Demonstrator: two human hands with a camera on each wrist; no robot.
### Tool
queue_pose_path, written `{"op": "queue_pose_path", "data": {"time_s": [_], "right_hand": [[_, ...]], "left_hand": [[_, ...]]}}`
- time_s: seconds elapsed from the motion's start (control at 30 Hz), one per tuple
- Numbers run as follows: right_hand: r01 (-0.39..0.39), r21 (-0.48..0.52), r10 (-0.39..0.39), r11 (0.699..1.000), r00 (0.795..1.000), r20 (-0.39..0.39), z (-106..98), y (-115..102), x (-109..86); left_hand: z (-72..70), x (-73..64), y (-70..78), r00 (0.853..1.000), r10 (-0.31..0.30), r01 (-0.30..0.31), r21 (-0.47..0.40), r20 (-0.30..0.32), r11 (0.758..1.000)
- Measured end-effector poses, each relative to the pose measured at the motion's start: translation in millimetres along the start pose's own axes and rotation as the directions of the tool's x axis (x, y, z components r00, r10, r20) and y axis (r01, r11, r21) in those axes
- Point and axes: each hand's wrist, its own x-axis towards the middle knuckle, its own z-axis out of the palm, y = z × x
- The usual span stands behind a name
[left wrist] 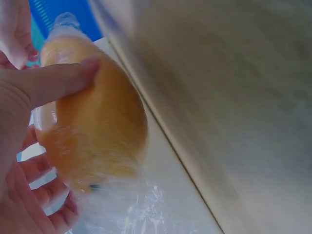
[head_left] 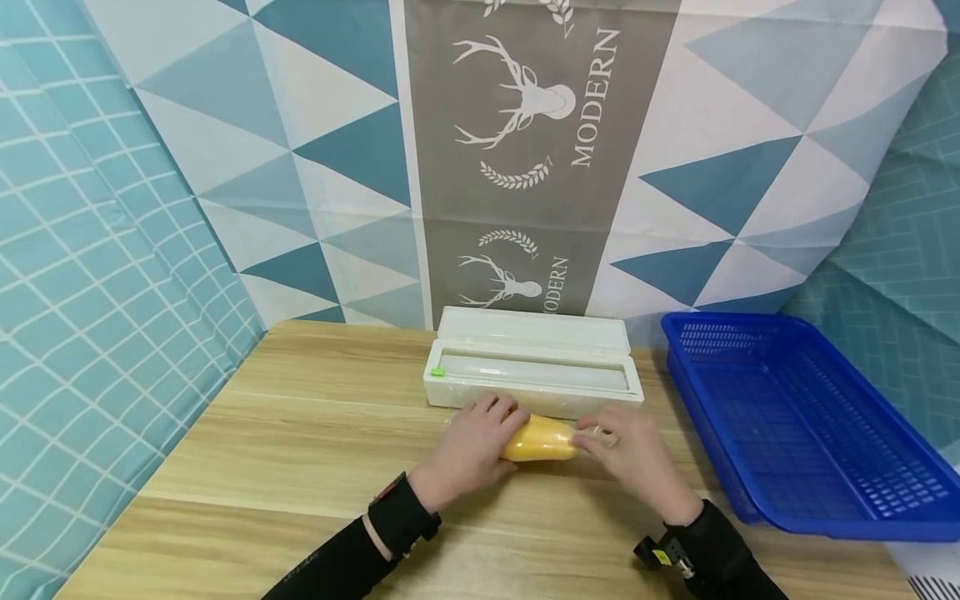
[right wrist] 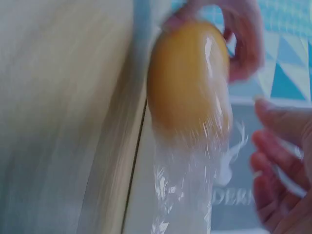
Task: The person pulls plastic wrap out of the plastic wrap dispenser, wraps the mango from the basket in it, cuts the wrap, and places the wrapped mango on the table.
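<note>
A yellow mango point(head_left: 538, 439) wrapped in clear cling film lies just in front of a white cling film box point(head_left: 532, 392). My left hand point(head_left: 474, 437) grips its left part, thumb across the fruit and fingers round the other side in the left wrist view. Loose film point(right wrist: 183, 190) trails from the narrow end in the right wrist view. Beside that end is my right hand point(head_left: 626, 450). Its fingers point(right wrist: 280, 117) are loosely bent and stand apart from the film in the right wrist view. More crinkled film point(left wrist: 141, 209) shows at the other end of the mango.
The film box has its lid point(head_left: 534, 329) raised, a roll inside and a green slider point(head_left: 438, 372) at the left. A blue plastic basket point(head_left: 712, 450) stands to the right on the wooden table point(head_left: 300, 467). Patterned cloth point(head_left: 517, 192) hangs behind.
</note>
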Motion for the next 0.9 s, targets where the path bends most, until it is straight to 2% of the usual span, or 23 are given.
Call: {"op": "queue_pose_path", "data": {"time_s": [0.07, 0.13, 0.2, 0.3, 0.37, 0.47, 0.57, 0.63, 0.7, 0.77, 0.9], "right_hand": [[0.183, -0.061, -0.183, 0.981, 0.983, -0.006, 3.0, -4.7, 1.7], [0.296, -0.114, -0.294, 0.948, 0.955, 0.031, 7.9, -8.0, 2.9], [0.329, -0.173, -0.318, 0.928, 0.944, 0.086, 12.6, -9.3, 3.5], [0.306, -0.235, -0.278, 0.923, 0.95, 0.144, 19.1, -5.9, 5.2], [0.291, -0.247, -0.261, 0.924, 0.954, 0.148, 21.9, -2.3, 8.0], [0.292, -0.239, -0.271, 0.926, 0.955, 0.119, 24.4, 3.1, 11.8], [0.279, -0.219, -0.262, 0.935, 0.96, 0.103, 24.4, 6.1, 12.9], [0.263, -0.207, -0.247, 0.942, 0.964, 0.1, 23.3, 7.2, 12.4], [0.248, -0.201, -0.23, 0.948, 0.967, 0.11, 22.4, 7.5, 11.6], [0.236, -0.198, -0.215, 0.951, 0.969, 0.123, 21.8, 7.6, 10.9], [0.218, -0.215, -0.191, 0.952, 0.972, 0.138, 24.0, 7.2, 11.2]], "left_hand": [[-2.9, 1.7, -2.8, 1.0, -0.018, 0.018, -0.037, -0.008, 0.999], [-6.4, 3.6, -5.7, 0.999, -0.029, 0.027, -0.087, -0.023, 0.996], [-10.6, 5.4, -8.9, 0.998, -0.037, 0.03, -0.146, -0.043, 0.989], [-16.3, 7.3, -12.4, 0.996, -0.066, 0.053, -0.233, -0.052, 0.971], [-18.2, 7.7, -13.5, 0.995, -0.08, 0.064, -0.252, -0.053, 0.966], [-17.3, 7.3, -13.1, 0.995, -0.069, 0.056, -0.183, -0.066, 0.982], [-13.4, 5.9, -12.6, 0.996, -0.012, 0.009, -0.033, -0.094, 0.999], [-10.4, 5.5, -12.5, 0.994, 0.03, -0.022, 0.078, -0.103, 0.997], [-8.0, 5.3, -12.0, 0.993, 0.058, -0.041, 0.154, -0.108, 0.987], [-6.3, 5.7, -11.9, 0.991, 0.069, -0.045, 0.192, -0.119, 0.98], [-6.5, 7.2, -13.1, 0.987, 0.051, -0.027, 0.154, -0.155, 0.988]]}}
